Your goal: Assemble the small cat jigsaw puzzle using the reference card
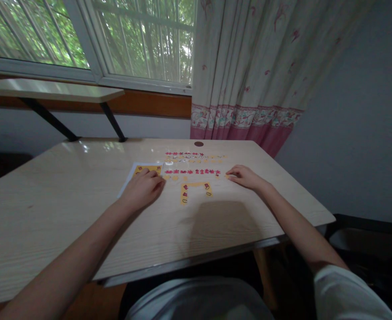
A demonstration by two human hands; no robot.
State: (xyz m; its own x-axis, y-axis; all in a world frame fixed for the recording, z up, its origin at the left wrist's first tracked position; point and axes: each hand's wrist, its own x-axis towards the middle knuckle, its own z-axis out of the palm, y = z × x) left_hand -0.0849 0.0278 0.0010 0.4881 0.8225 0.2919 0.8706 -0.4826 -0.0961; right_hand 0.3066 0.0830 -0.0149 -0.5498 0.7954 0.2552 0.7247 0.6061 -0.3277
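My left hand (143, 188) rests palm down on a white-bordered card with a yellow picture (139, 169), fingers loosely curled over it. My right hand (244, 176) lies on the wooden table (65, 209), its fingertips pinching a small yellow puzzle piece (228, 176) at the right end of the rows. Rows of red and yellow puzzle pieces (192, 171) lie between the hands, with another row (189, 155) farther back. A partly joined yellow frame section (196, 190) sits nearer to me, between both hands.
A dark round cap (199, 143) sits at the table's far edge. Behind stand a window (115, 40), a wall shelf on black brackets (49, 91) and a flowered curtain with pink hem (249, 89). The table's right edge (316, 200) drops off near a grey wall.
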